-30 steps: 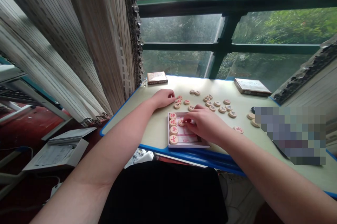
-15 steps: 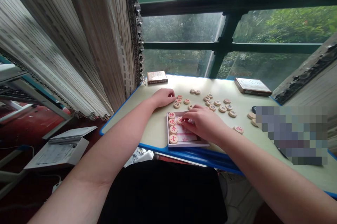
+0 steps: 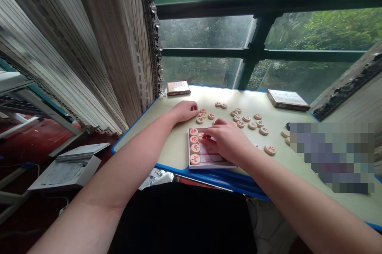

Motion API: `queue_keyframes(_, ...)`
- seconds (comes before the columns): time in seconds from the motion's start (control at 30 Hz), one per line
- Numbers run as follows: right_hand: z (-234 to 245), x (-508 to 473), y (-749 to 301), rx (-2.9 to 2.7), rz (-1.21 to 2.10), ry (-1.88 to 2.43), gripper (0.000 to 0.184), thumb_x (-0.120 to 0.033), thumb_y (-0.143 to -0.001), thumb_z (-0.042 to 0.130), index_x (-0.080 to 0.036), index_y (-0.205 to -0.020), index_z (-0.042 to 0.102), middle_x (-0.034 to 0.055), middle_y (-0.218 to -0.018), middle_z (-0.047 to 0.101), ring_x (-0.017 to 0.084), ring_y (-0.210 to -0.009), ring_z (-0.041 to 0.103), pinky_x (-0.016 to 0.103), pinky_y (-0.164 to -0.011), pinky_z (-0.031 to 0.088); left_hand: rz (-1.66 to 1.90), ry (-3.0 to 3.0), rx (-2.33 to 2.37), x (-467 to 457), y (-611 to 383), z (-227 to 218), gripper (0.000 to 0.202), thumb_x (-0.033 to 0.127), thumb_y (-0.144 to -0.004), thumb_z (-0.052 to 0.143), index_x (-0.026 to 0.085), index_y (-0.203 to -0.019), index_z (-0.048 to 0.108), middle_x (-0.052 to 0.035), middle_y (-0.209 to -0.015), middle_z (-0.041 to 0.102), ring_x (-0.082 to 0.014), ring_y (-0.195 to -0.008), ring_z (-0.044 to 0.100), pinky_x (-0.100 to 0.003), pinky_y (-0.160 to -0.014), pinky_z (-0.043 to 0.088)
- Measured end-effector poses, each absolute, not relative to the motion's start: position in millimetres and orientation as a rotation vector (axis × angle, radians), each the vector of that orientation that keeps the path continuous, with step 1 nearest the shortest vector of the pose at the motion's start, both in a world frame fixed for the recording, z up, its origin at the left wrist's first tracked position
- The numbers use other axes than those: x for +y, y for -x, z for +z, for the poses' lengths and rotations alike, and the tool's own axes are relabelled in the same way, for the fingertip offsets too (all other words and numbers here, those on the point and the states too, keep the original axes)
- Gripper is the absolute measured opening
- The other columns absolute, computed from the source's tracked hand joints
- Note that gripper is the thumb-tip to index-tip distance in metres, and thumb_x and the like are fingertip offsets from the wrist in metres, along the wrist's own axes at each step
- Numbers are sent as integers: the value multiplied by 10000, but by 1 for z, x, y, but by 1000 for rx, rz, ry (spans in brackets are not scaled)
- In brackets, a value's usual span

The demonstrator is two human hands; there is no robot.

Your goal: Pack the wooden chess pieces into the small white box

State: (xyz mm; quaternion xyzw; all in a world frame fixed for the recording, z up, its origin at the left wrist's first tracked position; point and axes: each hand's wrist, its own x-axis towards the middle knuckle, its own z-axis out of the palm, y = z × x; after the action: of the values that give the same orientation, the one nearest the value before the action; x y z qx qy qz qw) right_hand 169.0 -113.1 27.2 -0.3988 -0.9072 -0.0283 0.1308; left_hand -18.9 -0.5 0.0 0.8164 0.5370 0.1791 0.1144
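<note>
A shallow white box (image 3: 209,163) lies near the table's front edge with a column of round wooden chess pieces (image 3: 194,145) marked in red along its left side. My right hand (image 3: 228,139) is over the box, its fingers curled and pressed on a piece (image 3: 201,135) at the top of a second column. My left hand (image 3: 186,110) rests on the table behind the box, fingers curled beside several loose pieces (image 3: 203,115); what it holds, if anything, is hidden.
More loose pieces (image 3: 249,120) are scattered across the pale table (image 3: 167,138) with its blue edge. A closed box (image 3: 178,88) sits at the back left, another box (image 3: 288,99) at the back right. A curtain hangs at left; a window is behind.
My right hand has slid slightly left and further from me over the box, moving the piece under its fingers toward the top of the second column. My left hand has stayed put.
</note>
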Motion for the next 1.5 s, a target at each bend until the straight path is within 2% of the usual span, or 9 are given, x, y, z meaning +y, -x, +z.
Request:
queue_keyframes(0.27,30,-116,-169,-2644,-21,1183,184,-268,-835,558,-217,-796,731,36,-803,720,217,-848,520,317,-750,407,544,-2381,1568,-1,19,-1,224,371,-752,525,176,-789,629,-25,-766,645,-149,-671,534,-255,-585,370)
queue_keyframes(0.57,25,-113,-167,-2599,-105,1271,271,-391,-861,519,-230,-890,735,59,-790,707,221,-852,523,333,-767,384,526,-2387,1572,-2,19,1,212,359,-750,527,174,-783,624,-28,-760,643,-153,-669,531,-258,-584,367)
queue_keyframes(0.87,30,-115,-167,-2556,-95,1347,350,-451,-867,482,-190,-774,697,79,-783,695,232,-839,515,318,-689,361,544,-2401,1555,0,20,-2,254,399,-766,511,177,-800,630,-34,-789,658,-161,-681,543,-264,-580,369)
queue_keyframes(1.07,30,-102,-180,-2269,-51,1400,336,-407,-891,437,-198,-783,678,56,-779,689,227,-832,526,305,-682,362,564,-2390,1537,2,20,-2,389,476,-830,396,169,-796,633,-57,-800,659,-185,-707,548,-290,-626,377)
queue_keyframes(1.2,27,-83,-197,-2030,-32,1545,305,-343,-899,399,-191,-911,664,65,-868,692,230,-863,545,318,-713,376,566,-2340,1517,1,20,-1,513,540,-861,282,167,-805,630,-67,-826,664,-194,-733,558,-301,-683,399)
queue_keyframes(1.3,23,-70,-211,-1974,-32,1674,294,-286,-874,413,-174,-1003,652,87,-941,681,243,-911,536,338,-768,385,538,-2355,1545,0,20,0,518,553,-857,290,165,-804,628,-67,-803,661,-195,-715,552,-298,-659,396)
queue_keyframes(1.5,23,-61,-227,-2089,-12,1789,320,-243,-826,418,-191,-963,703,99,-988,661,246,-925,545,337,-782,397,516,-2393,1559,-1,20,1,490,551,-851,316,171,-789,618,-61,-784,650,-190,-705,545,-288,-621,377)
